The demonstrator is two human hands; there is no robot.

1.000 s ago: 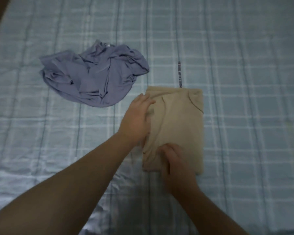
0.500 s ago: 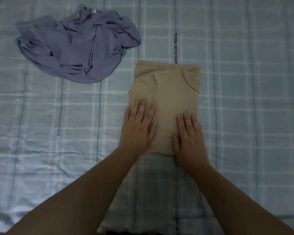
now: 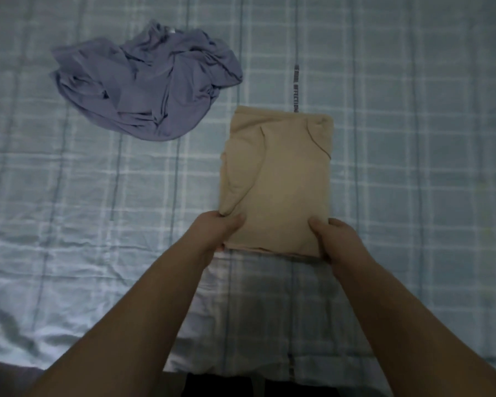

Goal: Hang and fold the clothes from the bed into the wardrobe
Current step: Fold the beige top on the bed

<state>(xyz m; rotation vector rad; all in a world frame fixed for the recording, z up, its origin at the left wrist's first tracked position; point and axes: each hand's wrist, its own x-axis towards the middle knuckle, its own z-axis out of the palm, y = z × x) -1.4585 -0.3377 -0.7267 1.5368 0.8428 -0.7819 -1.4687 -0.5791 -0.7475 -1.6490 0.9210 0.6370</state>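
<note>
The folded tan garment (image 3: 278, 181) lies as a neat upright rectangle on the bed (image 3: 413, 196), a little right of the middle of the view, with a sleeve fold showing down its left side and a collar-like curve at its top right corner. Its near edge is now taken at both corners: the left hand (image 3: 216, 234) has its grip closed on the near left corner, thumb on top and fingers tucked beneath, and the right hand (image 3: 331, 239) is closed on the near right corner in the same way. Half a second ago both hands lay flat, palms down and fingers spread, on the lower part of the garment; they have since slid back to its near edge and curled round it. The near edge seems slightly raised off the bedding, though the dim light makes that hard to judge. The garment itself keeps the same folded shape as before. Up and to the left, well apart from it, the crumpled lavender garment (image 3: 143, 87) lies in a loose heap on the pale blue checked bedcover, unchanged in form.
</note>
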